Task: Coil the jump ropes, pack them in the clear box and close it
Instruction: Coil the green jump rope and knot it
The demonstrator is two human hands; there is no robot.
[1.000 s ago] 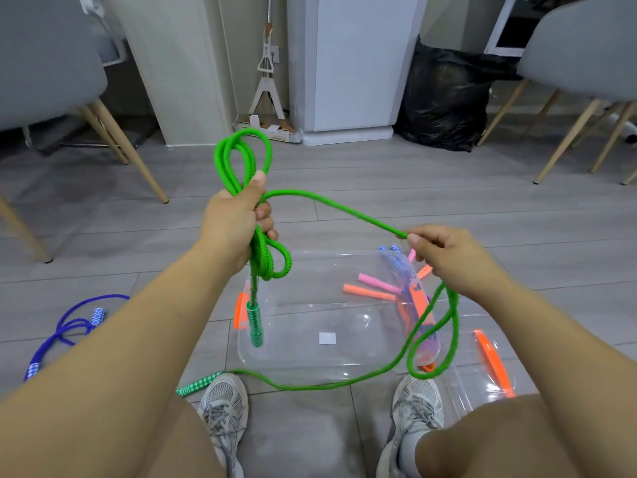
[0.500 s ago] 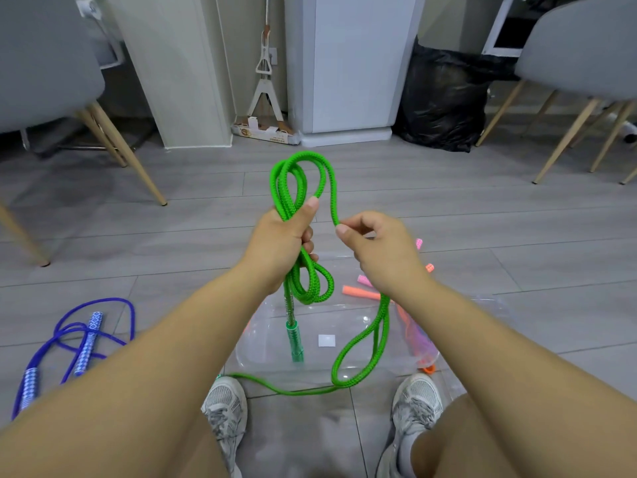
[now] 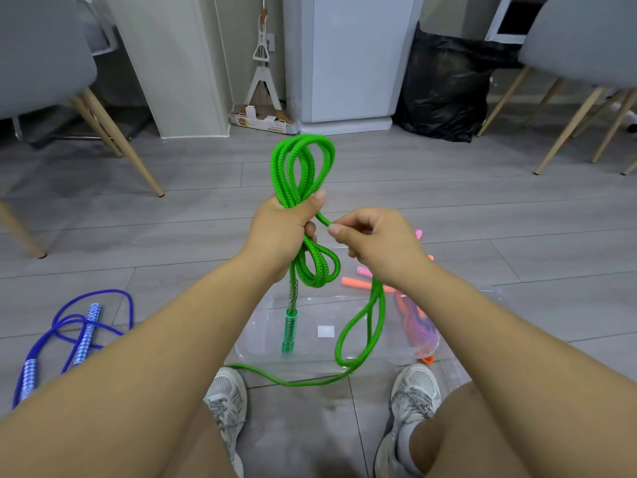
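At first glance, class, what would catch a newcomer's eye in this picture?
The bright green rope stands out mid-frame, coils gripped in the left hand while the right hand pinches a strand. A blue rope lies on the floor at left; the clear box sits by the feet.

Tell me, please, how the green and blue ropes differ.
The green rope is partly coiled in the left hand, the right hand pinching it; the blue rope lies loose on the floor. The green handle hangs over the clear box; the blue handles lie flat. Neither is packed.

One green rope (image 3: 299, 160), one blue rope (image 3: 88, 334), one clear box (image 3: 256, 343), two hands (image 3: 279, 232) (image 3: 379, 248)
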